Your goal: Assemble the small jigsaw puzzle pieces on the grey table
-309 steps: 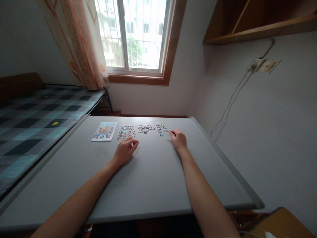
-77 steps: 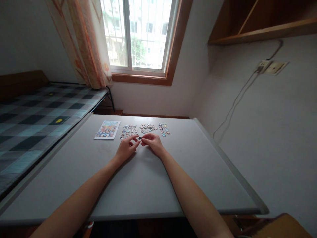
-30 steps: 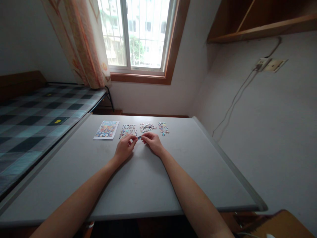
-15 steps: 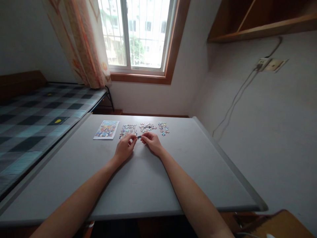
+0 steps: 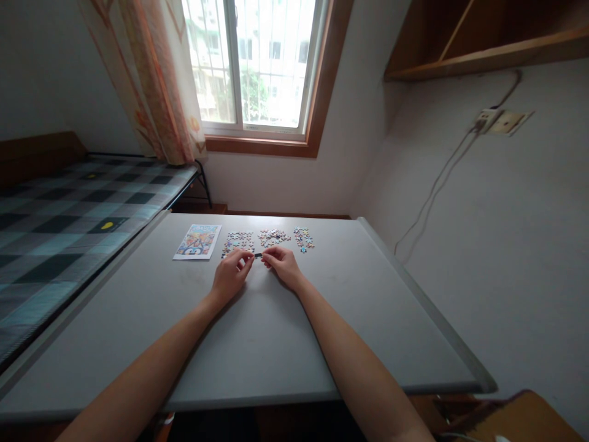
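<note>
Between my fingertips is a small dark puzzle piece (image 5: 258, 256), possibly two pieces joined; it is too small to tell. My left hand (image 5: 231, 272) pinches its left end, thumb and forefinger closed. Its right end is pinched by my right hand (image 5: 281, 265). Just beyond the hands lie three groups of loose jigsaw pieces: a left group (image 5: 239, 240), partly hidden by my left hand, a middle group (image 5: 274, 237), and a narrower right group (image 5: 304, 239). A printed picture sheet (image 5: 197, 242) with a colourful cartoon design lies flat to their left.
The grey-white table (image 5: 257, 356) reaches toward the window wall. A bed with a checked cover (image 5: 115, 190) stands along its left side. On the right wall, cables hang from a socket (image 5: 488, 120) below a wooden shelf (image 5: 488, 55). A wooden seat (image 5: 524, 417) is at lower right.
Both hands hold nearly the same place and grip. The dark piece between them appears slightly more level; otherwise only a tiny shift of the camera shows.
</note>
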### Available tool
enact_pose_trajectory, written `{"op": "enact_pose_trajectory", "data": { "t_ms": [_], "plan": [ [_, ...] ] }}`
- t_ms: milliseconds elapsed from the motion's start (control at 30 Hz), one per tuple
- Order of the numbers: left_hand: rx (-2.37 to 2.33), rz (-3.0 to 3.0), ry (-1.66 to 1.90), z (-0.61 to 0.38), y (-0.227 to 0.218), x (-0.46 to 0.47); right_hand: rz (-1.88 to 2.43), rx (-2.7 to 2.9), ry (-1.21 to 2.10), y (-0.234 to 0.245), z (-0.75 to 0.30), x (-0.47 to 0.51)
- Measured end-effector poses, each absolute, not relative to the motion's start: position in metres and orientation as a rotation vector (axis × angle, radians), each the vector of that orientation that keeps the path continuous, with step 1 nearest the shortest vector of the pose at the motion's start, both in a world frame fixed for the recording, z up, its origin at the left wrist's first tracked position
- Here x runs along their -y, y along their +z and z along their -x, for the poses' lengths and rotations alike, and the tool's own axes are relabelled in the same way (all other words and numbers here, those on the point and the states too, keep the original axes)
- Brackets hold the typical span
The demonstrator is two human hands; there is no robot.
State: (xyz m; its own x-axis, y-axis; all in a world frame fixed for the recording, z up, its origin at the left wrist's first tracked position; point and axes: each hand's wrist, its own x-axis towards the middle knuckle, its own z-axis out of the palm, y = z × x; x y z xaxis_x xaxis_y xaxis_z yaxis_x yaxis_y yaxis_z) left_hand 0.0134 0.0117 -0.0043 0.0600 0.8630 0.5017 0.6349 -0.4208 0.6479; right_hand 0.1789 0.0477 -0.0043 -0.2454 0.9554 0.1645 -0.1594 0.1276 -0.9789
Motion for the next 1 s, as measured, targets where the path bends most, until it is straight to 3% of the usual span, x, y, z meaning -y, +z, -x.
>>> {"op": "enact_pose_trajectory", "data": {
  "t_ms": [1000],
  "plan": [
    [-1.627, -2.143, 1.264, -0.0112, -0.0044, -0.0129, 0.924, 1.568, 1.111, -0.0099, -0.1771, -0.0471]
  ]
}}
